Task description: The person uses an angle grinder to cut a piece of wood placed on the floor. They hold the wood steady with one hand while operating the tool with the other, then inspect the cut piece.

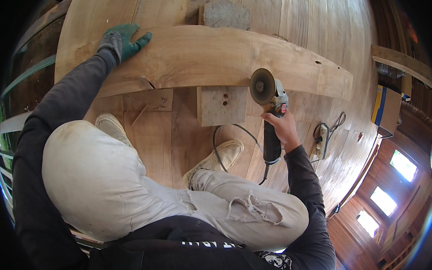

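Wooden plank (190, 55), curved, lies across a grey block (212, 113) over the board floor (151, 154). At its near edge, right hand (285, 129) holds an angle grinder (272, 144), fingers wrapped round the body; disc (262, 87) contact cannot be told. Gloved left hand (127, 42) rests toward the plank's left end, thumb spread.

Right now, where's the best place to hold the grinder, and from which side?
I'd hold the grinder by its long black body, coming from the right, as the right hand does. The body looks slim enough to wrap a hand around, and the round disc sits at the far end, away from it. The cord leaves the near end.
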The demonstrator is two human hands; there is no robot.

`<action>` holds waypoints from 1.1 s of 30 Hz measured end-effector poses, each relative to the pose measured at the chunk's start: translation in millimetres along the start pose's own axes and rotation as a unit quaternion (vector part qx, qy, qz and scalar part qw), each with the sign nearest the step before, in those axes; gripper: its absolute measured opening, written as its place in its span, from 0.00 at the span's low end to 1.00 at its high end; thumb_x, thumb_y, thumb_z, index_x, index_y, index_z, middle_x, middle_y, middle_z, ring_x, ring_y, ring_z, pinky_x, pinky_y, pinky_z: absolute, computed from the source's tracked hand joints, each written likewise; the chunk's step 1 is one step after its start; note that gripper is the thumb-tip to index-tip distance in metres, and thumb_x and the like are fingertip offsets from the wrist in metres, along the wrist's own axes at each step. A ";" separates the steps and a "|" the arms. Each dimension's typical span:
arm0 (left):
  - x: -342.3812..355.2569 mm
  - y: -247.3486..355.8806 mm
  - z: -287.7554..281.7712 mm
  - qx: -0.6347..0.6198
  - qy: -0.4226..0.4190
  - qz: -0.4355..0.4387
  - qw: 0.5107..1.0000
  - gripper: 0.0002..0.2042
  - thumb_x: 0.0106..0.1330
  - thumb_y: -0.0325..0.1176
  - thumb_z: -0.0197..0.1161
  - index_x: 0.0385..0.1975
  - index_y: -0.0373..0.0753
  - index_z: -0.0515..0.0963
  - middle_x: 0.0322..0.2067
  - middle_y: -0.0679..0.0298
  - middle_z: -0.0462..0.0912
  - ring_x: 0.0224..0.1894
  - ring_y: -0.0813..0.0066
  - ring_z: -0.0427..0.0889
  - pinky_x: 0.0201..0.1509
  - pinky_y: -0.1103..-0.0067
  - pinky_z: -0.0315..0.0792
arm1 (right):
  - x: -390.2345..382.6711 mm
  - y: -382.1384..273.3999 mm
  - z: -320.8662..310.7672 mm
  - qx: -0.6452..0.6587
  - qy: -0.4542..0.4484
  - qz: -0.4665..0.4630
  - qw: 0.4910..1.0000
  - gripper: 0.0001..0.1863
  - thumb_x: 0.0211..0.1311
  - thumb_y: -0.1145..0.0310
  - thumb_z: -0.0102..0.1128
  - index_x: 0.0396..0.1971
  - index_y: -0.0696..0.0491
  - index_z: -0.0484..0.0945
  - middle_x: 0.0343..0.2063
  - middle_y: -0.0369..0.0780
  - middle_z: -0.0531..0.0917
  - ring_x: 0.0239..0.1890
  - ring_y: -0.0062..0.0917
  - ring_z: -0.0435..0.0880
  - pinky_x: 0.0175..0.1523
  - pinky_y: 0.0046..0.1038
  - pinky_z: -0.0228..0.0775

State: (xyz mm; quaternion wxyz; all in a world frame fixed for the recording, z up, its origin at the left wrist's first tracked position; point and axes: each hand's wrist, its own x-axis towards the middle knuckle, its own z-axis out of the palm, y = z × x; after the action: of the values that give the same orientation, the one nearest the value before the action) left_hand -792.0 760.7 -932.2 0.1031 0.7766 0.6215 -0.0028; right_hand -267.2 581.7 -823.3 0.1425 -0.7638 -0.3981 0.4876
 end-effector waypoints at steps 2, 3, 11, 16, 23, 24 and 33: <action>0.3 1.2 -0.9 -0.002 -0.004 -0.006 1.000 0.37 0.76 0.70 0.55 0.57 0.36 0.85 0.51 0.46 0.91 0.55 0.46 0.89 0.65 0.59 0.81 | 1.4 -1.2 -1.0 0.001 -0.003 -0.001 1.000 0.21 0.56 0.65 0.80 0.45 0.60 0.85 0.37 0.37 0.88 0.37 0.21 0.85 0.46 0.29 0.78; 0.4 1.7 -1.0 0.002 0.000 -0.006 1.000 0.38 0.76 0.71 0.54 0.57 0.36 0.85 0.51 0.46 0.91 0.56 0.46 0.89 0.65 0.59 0.80 | 1.6 -0.8 -1.4 -0.001 -0.005 -0.007 1.000 0.21 0.56 0.65 0.80 0.45 0.61 0.85 0.37 0.37 0.88 0.37 0.21 0.85 0.46 0.29 0.78; -0.7 -0.1 4.0 0.008 0.014 -0.002 1.000 0.38 0.76 0.71 0.54 0.57 0.36 0.85 0.53 0.46 0.90 0.57 0.46 0.88 0.67 0.58 0.79 | -4.9 14.0 -2.5 -0.015 0.000 0.007 1.000 0.23 0.55 0.64 0.81 0.46 0.61 0.84 0.37 0.38 0.88 0.38 0.22 0.86 0.47 0.29 0.79; 0.5 3.0 -2.2 0.006 -0.023 -0.015 1.000 0.39 0.76 0.71 0.54 0.60 0.36 0.84 0.55 0.46 0.90 0.59 0.47 0.88 0.69 0.60 0.78 | 0.9 16.7 -3.4 -0.014 0.002 0.011 1.000 0.24 0.55 0.64 0.82 0.47 0.61 0.84 0.38 0.38 0.88 0.38 0.23 0.86 0.47 0.29 0.79; 1.4 7.0 -13.7 0.004 -0.057 -0.023 0.998 0.40 0.76 0.72 0.53 0.63 0.37 0.84 0.58 0.46 0.89 0.61 0.48 0.87 0.71 0.60 0.77 | 5.1 6.7 -3.8 -0.007 -0.001 0.012 1.000 0.23 0.55 0.64 0.82 0.46 0.61 0.84 0.38 0.38 0.88 0.37 0.22 0.86 0.46 0.29 0.79; 0.9 6.9 -13.1 0.002 -0.046 -0.021 0.999 0.40 0.76 0.72 0.53 0.63 0.37 0.84 0.58 0.47 0.89 0.61 0.48 0.87 0.71 0.59 0.77 | 5.6 4.6 -4.0 -0.012 -0.002 0.010 1.000 0.23 0.55 0.64 0.81 0.45 0.61 0.84 0.38 0.38 0.88 0.37 0.22 0.86 0.46 0.29 0.79; 2.6 4.8 -10.0 0.010 -0.045 -0.025 0.999 0.40 0.75 0.73 0.53 0.62 0.37 0.84 0.58 0.47 0.89 0.61 0.48 0.87 0.71 0.60 0.77 | 14.1 -10.0 -1.3 -0.017 0.019 -0.003 1.000 0.23 0.55 0.62 0.81 0.45 0.61 0.85 0.36 0.37 0.88 0.37 0.22 0.86 0.46 0.29 0.79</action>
State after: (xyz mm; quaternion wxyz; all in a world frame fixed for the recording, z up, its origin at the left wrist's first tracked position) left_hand -788.0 763.8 -922.0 0.1231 0.7611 0.6351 -0.0470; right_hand -267.8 598.8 -825.6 0.1384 -0.7739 -0.4060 0.4660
